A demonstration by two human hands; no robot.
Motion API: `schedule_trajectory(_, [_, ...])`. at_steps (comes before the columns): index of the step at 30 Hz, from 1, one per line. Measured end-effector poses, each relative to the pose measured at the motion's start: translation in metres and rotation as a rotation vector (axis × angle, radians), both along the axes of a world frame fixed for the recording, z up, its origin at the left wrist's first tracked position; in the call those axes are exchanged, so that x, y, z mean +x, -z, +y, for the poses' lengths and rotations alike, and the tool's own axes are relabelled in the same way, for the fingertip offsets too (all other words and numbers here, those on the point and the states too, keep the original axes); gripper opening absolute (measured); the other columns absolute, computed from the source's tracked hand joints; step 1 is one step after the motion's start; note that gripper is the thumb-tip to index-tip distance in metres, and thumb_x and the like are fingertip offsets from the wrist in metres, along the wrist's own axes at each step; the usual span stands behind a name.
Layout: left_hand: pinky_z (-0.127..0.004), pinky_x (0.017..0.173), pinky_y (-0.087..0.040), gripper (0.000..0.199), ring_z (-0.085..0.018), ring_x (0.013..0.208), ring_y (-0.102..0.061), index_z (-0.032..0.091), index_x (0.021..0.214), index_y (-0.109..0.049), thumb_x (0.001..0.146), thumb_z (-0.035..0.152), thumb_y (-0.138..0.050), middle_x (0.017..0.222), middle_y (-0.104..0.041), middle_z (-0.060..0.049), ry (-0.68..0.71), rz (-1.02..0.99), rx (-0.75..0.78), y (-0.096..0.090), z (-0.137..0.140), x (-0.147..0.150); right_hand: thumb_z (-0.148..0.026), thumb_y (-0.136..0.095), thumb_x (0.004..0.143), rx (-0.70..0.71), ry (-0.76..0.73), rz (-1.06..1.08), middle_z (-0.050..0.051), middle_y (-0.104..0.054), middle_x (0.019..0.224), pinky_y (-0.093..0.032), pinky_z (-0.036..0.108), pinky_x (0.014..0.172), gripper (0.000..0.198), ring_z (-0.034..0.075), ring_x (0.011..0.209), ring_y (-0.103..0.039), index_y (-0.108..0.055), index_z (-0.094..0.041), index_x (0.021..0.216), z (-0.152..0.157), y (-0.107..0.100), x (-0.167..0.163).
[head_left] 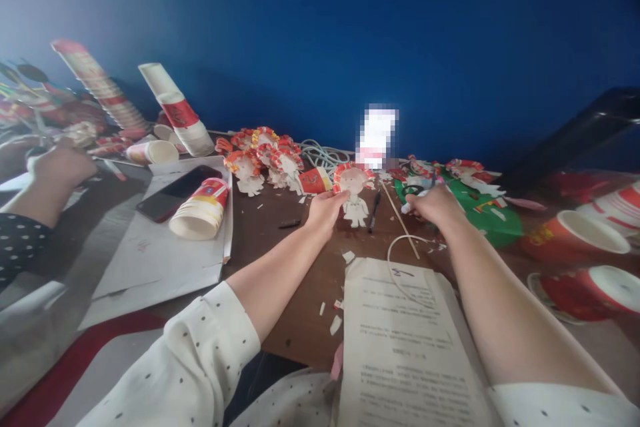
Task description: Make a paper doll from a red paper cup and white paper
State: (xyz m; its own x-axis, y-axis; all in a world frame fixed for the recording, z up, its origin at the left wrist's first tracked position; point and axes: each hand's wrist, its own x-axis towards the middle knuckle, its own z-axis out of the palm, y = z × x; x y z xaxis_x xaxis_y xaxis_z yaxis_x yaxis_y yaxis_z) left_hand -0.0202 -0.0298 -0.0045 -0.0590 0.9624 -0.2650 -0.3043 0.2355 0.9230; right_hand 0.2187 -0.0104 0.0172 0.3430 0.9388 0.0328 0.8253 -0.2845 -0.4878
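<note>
My left hand [326, 212] pinches the edge of a paper doll [354, 197], a cut-out figure with a pale body and a red-and-white frill round its head. The doll is upright above the brown table. My right hand [440, 205] is closed around a slim white pen [409, 205], perhaps a marker; most of it is hidden by the fingers. Beside that hand lies a round green sheet [493, 220] with paper pieces on it. A black pen [375, 211] and a thin wooden stick [401, 221] lie between my hands.
Several finished-looking paper dolls [265, 157] are heaped at the back. Paper cups [200, 210] and a phone [173, 193] rest on a white board at left. A printed booklet [400, 347] lies in front. Another person's hand [63, 163] is at far left; orange cups [575, 237] stand right.
</note>
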Motion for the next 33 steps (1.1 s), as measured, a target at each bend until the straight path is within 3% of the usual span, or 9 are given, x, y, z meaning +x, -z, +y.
schedule_trajectory(3, [-0.021, 0.050, -0.034, 0.020, -0.006, 0.047, -0.043, 0.014, 0.062, -0.059, 0.062, 0.027, -0.075, 0.053, -0.051, 0.003, -0.014, -0.018, -0.017, -0.004, -0.001, 0.000, -0.037, -0.063, 0.068, -0.136, 0.111, 0.028, 0.007, -0.064, 0.056, -0.050, 0.035, 0.055, 0.026, 0.023, 0.052, -0.061, -0.067, -0.015, 0.083, -0.006, -0.013, -0.003])
schedule_trajectory(5, [-0.021, 0.049, -0.034, 0.018, -0.006, 0.046, -0.042, 0.014, 0.061, -0.058, 0.064, 0.024, -0.072, 0.051, -0.049, 0.004, -0.011, -0.050, -0.029, -0.007, -0.001, 0.000, -0.036, -0.064, 0.069, -0.021, 0.107, 0.036, 0.007, -0.066, 0.061, -0.049, 0.033, 0.053, 0.042, 0.022, 0.052, -0.061, -0.064, -0.012, 0.102, -0.012, -0.025, -0.010])
schedule_trajectory(7, [-0.020, 0.049, -0.035, 0.016, -0.006, 0.046, -0.042, 0.013, 0.061, -0.058, 0.066, 0.021, -0.071, 0.050, -0.047, 0.004, -0.004, -0.079, -0.040, -0.009, -0.002, 0.000, -0.039, -0.066, 0.069, 0.185, 0.085, 0.105, 0.007, -0.070, 0.074, -0.050, 0.031, 0.054, 0.071, 0.020, 0.055, -0.063, -0.045, -0.009, 0.130, -0.019, -0.038, -0.020])
schedule_trajectory(9, [-0.020, 0.049, -0.036, 0.016, -0.005, 0.046, -0.042, 0.013, 0.061, -0.057, 0.066, 0.020, -0.070, 0.050, -0.046, 0.004, -0.003, -0.096, -0.044, -0.010, -0.002, 0.001, -0.045, -0.066, 0.072, 0.346, -0.015, 0.201, 0.006, -0.070, 0.081, -0.052, 0.030, 0.056, 0.081, 0.019, 0.061, -0.065, -0.034, -0.012, 0.140, -0.027, -0.048, -0.033])
schedule_trajectory(11, [-0.020, 0.049, -0.037, 0.017, -0.005, 0.045, -0.042, 0.013, 0.060, -0.056, 0.065, 0.020, -0.071, 0.050, -0.046, 0.004, -0.005, -0.095, -0.044, -0.010, -0.001, 0.001, -0.049, -0.064, 0.074, 0.443, -0.130, 0.280, 0.004, -0.070, 0.078, -0.052, 0.030, 0.057, 0.065, 0.018, 0.061, -0.064, -0.049, -0.018, 0.128, -0.033, -0.054, -0.046])
schedule_trajectory(13, [-0.020, 0.049, -0.037, 0.018, -0.005, 0.045, -0.042, 0.013, 0.059, -0.055, 0.065, 0.020, -0.071, 0.050, -0.046, 0.004, -0.002, -0.085, -0.041, -0.009, -0.001, 0.000, -0.051, -0.061, 0.076, 0.488, -0.231, 0.351, 0.004, -0.068, 0.073, -0.052, 0.030, 0.057, 0.040, 0.017, 0.059, -0.063, -0.064, -0.021, 0.102, -0.039, -0.058, -0.059])
schedule_trajectory(16, [-0.020, 0.048, -0.037, 0.019, -0.005, 0.045, -0.041, 0.014, 0.058, -0.054, 0.066, 0.021, -0.070, 0.049, -0.045, 0.004, 0.010, -0.064, -0.045, -0.008, 0.000, 0.000, -0.047, -0.065, 0.075, 0.523, -0.342, 0.417, 0.002, -0.067, 0.069, -0.053, 0.030, 0.057, 0.025, 0.017, 0.060, -0.063, -0.066, -0.022, 0.081, -0.046, -0.059, -0.075])
schedule_trajectory(21, [-0.020, 0.046, -0.036, 0.018, -0.006, 0.043, -0.042, 0.013, 0.061, -0.058, 0.064, 0.023, -0.072, 0.048, -0.046, 0.004, 0.022, -0.078, -0.036, -0.006, 0.001, -0.001, -0.039, -0.065, 0.076, 0.535, -0.480, 0.392, 0.001, -0.070, 0.079, -0.054, 0.030, 0.065, 0.019, 0.017, 0.072, -0.066, -0.066, -0.023, 0.086, -0.051, -0.048, -0.088])
schedule_trajectory(33, [-0.024, 0.041, -0.037, 0.017, -0.009, 0.042, -0.045, 0.013, 0.068, -0.063, 0.064, 0.028, -0.070, 0.052, -0.049, 0.001, 0.054, -0.010, -0.052, -0.002, 0.006, -0.002, -0.028, -0.063, 0.077, 0.637, -0.639, 0.194, 0.003, -0.070, 0.095, -0.051, 0.035, 0.080, 0.017, 0.019, 0.087, -0.065, -0.066, -0.024, 0.094, -0.053, -0.029, -0.092])
